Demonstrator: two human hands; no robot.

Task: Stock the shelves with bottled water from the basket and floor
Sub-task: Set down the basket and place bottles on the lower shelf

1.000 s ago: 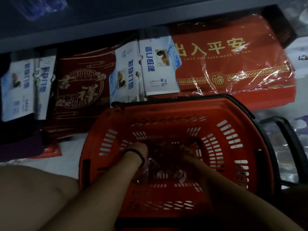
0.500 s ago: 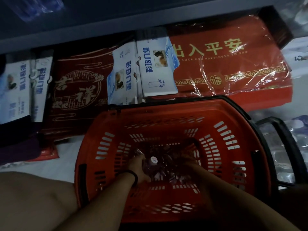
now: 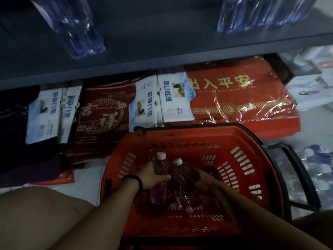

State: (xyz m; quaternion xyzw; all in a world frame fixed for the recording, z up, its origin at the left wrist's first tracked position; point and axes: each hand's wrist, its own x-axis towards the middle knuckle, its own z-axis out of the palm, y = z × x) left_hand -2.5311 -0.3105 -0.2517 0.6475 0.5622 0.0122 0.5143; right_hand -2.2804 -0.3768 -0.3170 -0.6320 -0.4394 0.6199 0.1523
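- Basket (image 3: 180, 136) of red slotted plastic sits on the pale floor (image 3: 86, 179), its far rim pushed up against the white packets (image 3: 169, 100) and the mats stacked under the shelf
- Left hand (image 3: 153, 177), with a dark band (image 3: 132, 180) at the wrist, reaches inside the basket; fingers and thumb wrap round the middle of a clear bottle (image 3: 159, 188), whose pale cap points toward the far wall
- Second bottle (image 3: 180, 183) lies just to the right of the first, tilted the same way, its cap a little lower
- Right hand (image 3: 207, 180) is also inside the basket, fingers curled in toward the second bottle; the dim light hides whether they close round it
- Shelf (image 3: 162, 60) shows as a grey front lip crossing the view above the basket; on it one clear shelf bottle (image 3: 72, 29) stands at the left and a cluster of bottles (image 3: 261, 13) at the right, with dark board showing between them
- Black handle (image 3: 297, 170) swings out past the basket's right wall, over a wrapped pack of water (image 3: 320, 170) on the floor
- Red mat (image 3: 234, 98) in plastic wrap lies beyond the basket's far right corner
- Bare leg (image 3: 36, 217) fills the near left, close beside the basket's left wall
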